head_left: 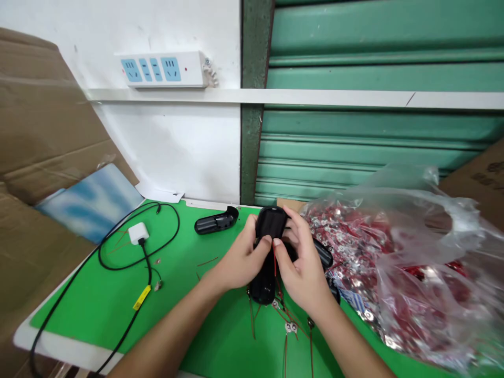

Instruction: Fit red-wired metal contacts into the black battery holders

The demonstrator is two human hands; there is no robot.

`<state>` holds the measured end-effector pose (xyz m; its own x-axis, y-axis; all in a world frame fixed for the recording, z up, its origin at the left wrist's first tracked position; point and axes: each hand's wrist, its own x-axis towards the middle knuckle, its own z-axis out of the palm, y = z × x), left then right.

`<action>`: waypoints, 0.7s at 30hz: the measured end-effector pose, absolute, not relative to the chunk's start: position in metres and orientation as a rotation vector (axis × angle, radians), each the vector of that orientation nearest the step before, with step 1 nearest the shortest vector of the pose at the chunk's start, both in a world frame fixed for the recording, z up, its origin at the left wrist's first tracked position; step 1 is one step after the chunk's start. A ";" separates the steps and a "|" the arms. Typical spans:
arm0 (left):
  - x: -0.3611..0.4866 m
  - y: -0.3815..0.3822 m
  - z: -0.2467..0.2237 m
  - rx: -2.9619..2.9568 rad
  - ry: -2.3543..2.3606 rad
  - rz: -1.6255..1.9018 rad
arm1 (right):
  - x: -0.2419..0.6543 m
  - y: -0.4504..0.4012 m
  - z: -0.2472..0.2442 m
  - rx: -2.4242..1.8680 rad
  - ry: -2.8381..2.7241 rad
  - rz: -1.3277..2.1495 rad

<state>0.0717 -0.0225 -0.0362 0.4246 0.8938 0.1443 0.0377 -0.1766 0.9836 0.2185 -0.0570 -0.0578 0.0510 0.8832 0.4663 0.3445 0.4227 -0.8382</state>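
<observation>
Between my hands is a glossy black plastic casing (271, 222), its upper end tilted up toward me. My left hand (244, 254) grips its left side, thumb pressed on the lower part. On the opposite side my right hand (301, 257) holds it, thumb tip close to the other thumb. A thin red wire (275, 265) hangs down by the right thumb. Just below lies another long black piece (262, 286); whether it joins the held casing I cannot tell. Small metal snap terminals (291, 327) with red wires lie on the green mat under my wrists.
A clear plastic bag (425, 252) of red-wired metal terminals fills the right side. Another black casing (216, 221) lies behind my left hand. A white adapter (138, 233) with a black cable (147, 262) rests at left, beside cardboard (43, 115). A power strip (161, 69) hangs on the wall.
</observation>
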 end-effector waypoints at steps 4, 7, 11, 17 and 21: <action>0.064 -0.016 -0.028 1.328 0.760 0.929 | 0.222 -0.059 -0.051 -1.082 -1.574 0.632; 0.057 -0.009 -0.029 1.158 0.671 0.888 | 0.225 -0.060 -0.047 -1.002 -1.513 0.599; 0.043 0.003 -0.033 0.970 0.621 0.887 | 0.229 -0.057 -0.043 -0.924 -1.388 0.386; 0.012 -0.001 -0.005 0.814 0.581 1.132 | 0.238 -0.045 -0.043 -0.939 -1.290 0.179; -0.037 -0.089 -0.021 0.724 0.592 1.106 | 0.238 -0.044 -0.044 -0.939 -1.363 0.138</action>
<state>-0.0369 -0.0889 -0.0206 0.3418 0.9371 -0.0707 -0.5787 0.2692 0.7698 0.2377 -0.0435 -0.0438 0.2584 0.5883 0.7663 0.4231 0.6441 -0.6372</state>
